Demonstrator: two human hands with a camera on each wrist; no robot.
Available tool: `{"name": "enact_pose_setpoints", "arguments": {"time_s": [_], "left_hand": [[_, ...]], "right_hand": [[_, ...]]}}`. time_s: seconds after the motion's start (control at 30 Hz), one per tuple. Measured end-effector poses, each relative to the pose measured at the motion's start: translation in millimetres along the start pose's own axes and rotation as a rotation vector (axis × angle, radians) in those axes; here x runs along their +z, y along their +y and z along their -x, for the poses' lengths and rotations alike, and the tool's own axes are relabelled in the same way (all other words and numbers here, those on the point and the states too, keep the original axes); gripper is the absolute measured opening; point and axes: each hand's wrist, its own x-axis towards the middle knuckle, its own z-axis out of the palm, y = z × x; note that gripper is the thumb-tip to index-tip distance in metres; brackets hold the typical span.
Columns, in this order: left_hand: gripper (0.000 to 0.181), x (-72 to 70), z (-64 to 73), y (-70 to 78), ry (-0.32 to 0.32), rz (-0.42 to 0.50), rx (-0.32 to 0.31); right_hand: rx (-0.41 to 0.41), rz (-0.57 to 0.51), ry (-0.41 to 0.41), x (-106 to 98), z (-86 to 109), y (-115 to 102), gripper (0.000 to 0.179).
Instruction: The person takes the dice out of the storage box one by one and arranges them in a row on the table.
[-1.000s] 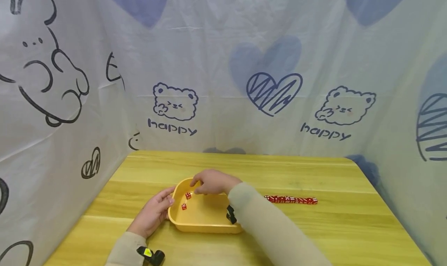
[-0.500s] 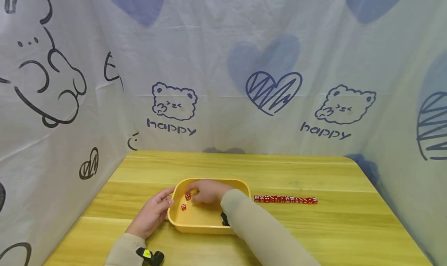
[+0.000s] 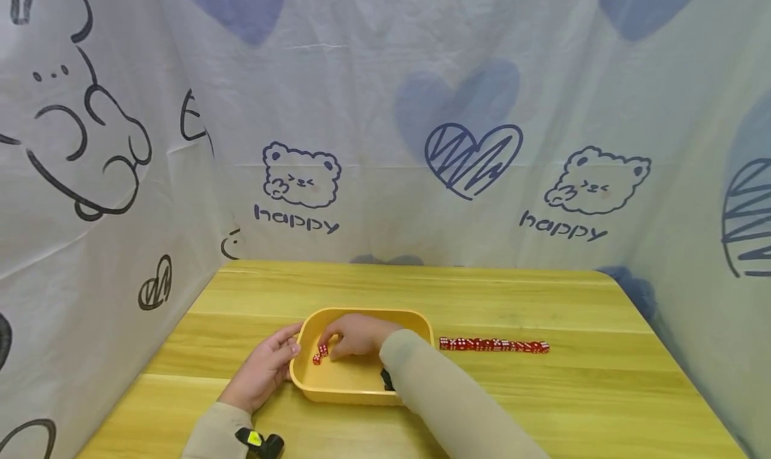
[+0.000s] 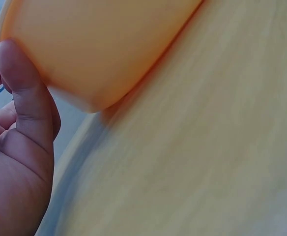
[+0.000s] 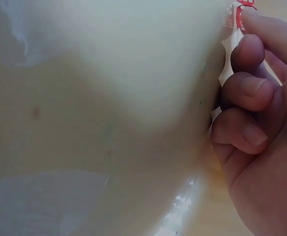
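A yellow plastic bin (image 3: 361,397) stands on the table, with two red dice with white pips inside near its left end. My left hand (image 3: 265,365) holds the bin's left rim; in the left wrist view the thumb (image 4: 23,73) lies against the orange-looking wall. Inside the bin, my right hand (image 3: 358,335) touches the upper die (image 3: 322,350) with its index fingertip, the thumb standing apart. The lower die (image 3: 316,359) lies right beside it. In the right wrist view, several fingers (image 5: 249,91) are bent and a bit of red die (image 5: 244,12) shows at the index fingertip.
Right of the bin, a straight row of red dice (image 3: 494,344) lies on the yellow wood-grain table (image 3: 578,405). A white curtain (image 3: 385,231) with drawings hangs behind and at both sides. Small black cameras are strapped at the wrists.
My right hand has gone down into the bin from its far edge. The upper die has slid toward the lower one. My left hand stays on the rim.
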Motion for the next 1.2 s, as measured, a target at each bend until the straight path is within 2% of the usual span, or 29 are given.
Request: {"name": "enact_pose_setpoints", "arguments": {"time_s": [0.2, 0.77, 0.97, 1.2], "left_hand": [[0.060, -2.4, 1.3, -0.1, -0.019, 0.001, 0.017], [0.060, -0.7, 3.1, -0.4, -0.019, 0.019, 0.005], [0.058, 1.7, 0.2, -0.5, -0.021, 0.032, 0.006], [0.060, -1.5, 0.3, -0.5, -0.003, 0.022, 0.008]], "right_hand": [[-0.024, 0.004, -0.013, 2, -3.9, 0, 0.022], [-0.048, -0.033, -0.030, 6, -4.8, -1, 0.015], [-0.045, -0.026, -0.009, 2, -1.2, -2, 0.015], [-0.033, -0.053, -0.009, -11, 3.3, -18, 0.016]]}}
